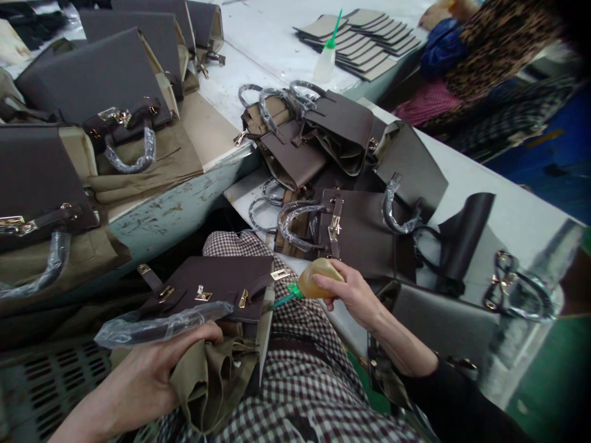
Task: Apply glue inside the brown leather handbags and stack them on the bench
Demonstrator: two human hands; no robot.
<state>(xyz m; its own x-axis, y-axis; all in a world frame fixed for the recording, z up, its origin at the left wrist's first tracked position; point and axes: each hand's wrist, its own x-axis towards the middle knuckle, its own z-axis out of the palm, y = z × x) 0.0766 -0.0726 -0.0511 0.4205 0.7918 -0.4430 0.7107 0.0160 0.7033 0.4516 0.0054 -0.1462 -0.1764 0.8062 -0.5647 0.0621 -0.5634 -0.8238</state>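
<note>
Across my lap lies a dark brown handbag (231,277) with gold clasps on its front. My left hand (157,366) is closed at the bag's near edge, its fingers partly hidden behind the olive lining (215,381) that bulges out there. Just beyond those fingers runs the bag's plastic-wrapped handle (166,323). In my right hand (353,292) is a squeeze bottle (318,278) of yellowish liquid, tilted down to the left. Its green nozzle (284,299) points at the bag's right side edge; whether the tip touches cannot be made out.
Finished-looking brown handbags (360,227) crowd the bench ahead and right. More bags (96,74) stand on the left table. A second green-tipped bottle (325,61) stands near stacked panels (364,37). Another person's patterned sleeve (503,43) shows at upper right. A plastic crate (60,381) sits lower left.
</note>
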